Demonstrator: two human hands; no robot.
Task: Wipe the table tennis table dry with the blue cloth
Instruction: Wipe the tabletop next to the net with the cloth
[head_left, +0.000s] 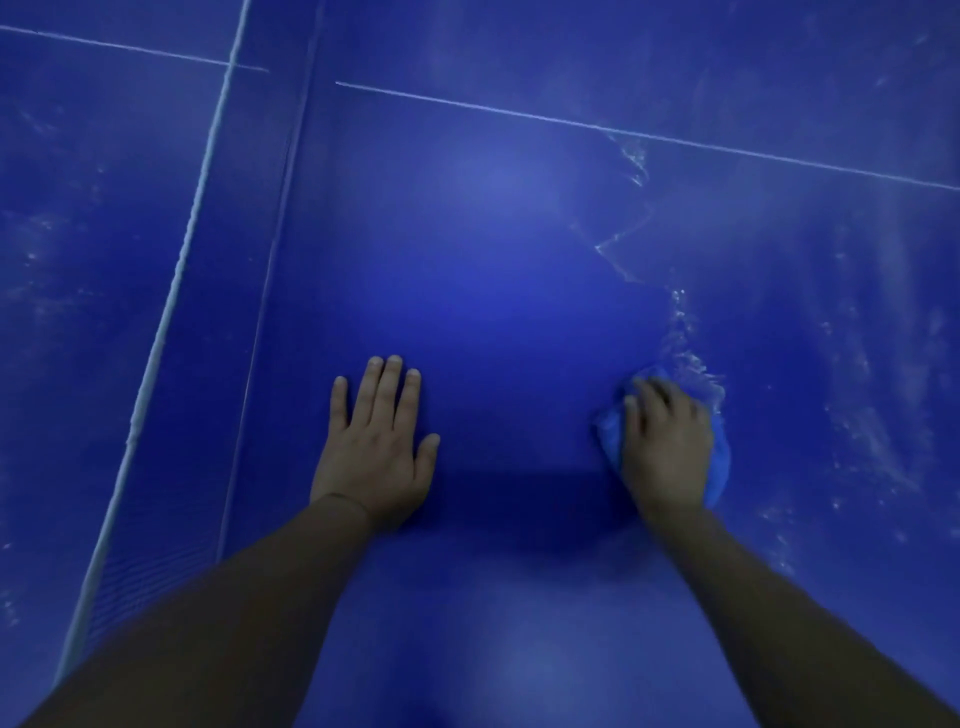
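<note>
Blue table tennis surface (493, 234) seen from above, with two bare hands on it.
At far left runs a net (171, 291) with a white top band. Near centre the left hand (376, 452) lies flat, grip spread, fingers straight. Further right, the right hand (667, 447) presses the bunched blue cloth (608, 436), grip curled over it, beside streaky water (831, 364).

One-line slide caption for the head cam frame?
Right hand holds the blue cloth at the water edge on the table tennis table; left hand rests flat.
</note>
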